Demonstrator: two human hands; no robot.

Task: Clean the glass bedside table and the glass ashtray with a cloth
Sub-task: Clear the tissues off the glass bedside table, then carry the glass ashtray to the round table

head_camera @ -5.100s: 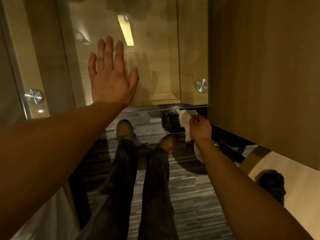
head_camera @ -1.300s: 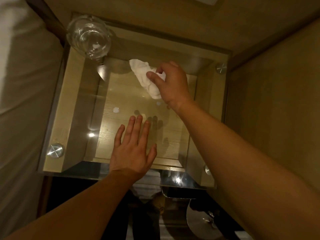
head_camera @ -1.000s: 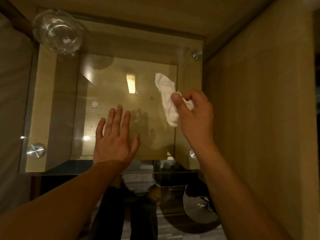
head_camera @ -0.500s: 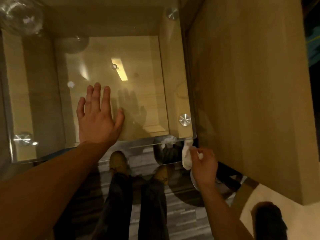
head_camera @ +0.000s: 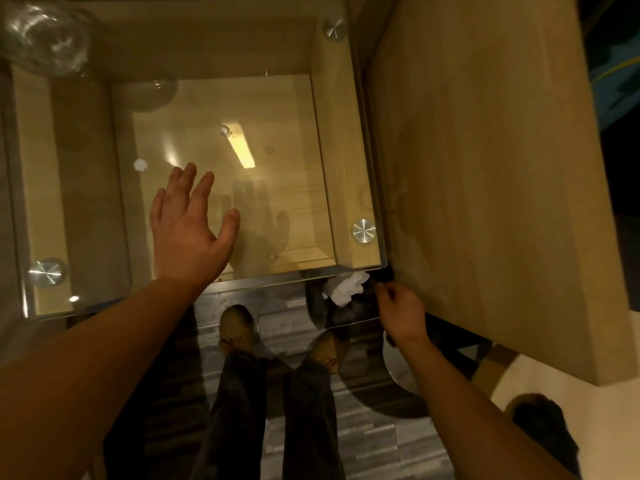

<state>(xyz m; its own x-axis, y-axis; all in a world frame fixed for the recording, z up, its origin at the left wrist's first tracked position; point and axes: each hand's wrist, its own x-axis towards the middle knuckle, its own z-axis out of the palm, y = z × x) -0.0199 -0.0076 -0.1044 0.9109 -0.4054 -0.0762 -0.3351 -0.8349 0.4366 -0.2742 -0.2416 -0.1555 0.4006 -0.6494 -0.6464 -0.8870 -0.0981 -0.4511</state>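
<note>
Cloth (head_camera: pixel 346 288) shows only partly beneath table edge (head_camera: pixel 284 279), beside right hand (head_camera: pixel 401 311).

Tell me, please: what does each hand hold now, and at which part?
The left hand holds nothing; it is open and flat over the glass top. The right hand pinches the cloth at its right end, just below the table's near right corner.

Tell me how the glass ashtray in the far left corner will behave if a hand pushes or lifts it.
The ashtray looks like thick clear glass, so it is probably heavy for its size and breakable. It sits on the smooth glass table top, so a push would likely make it slide. It looks low and wide, so tipping seems unlikely.
</note>
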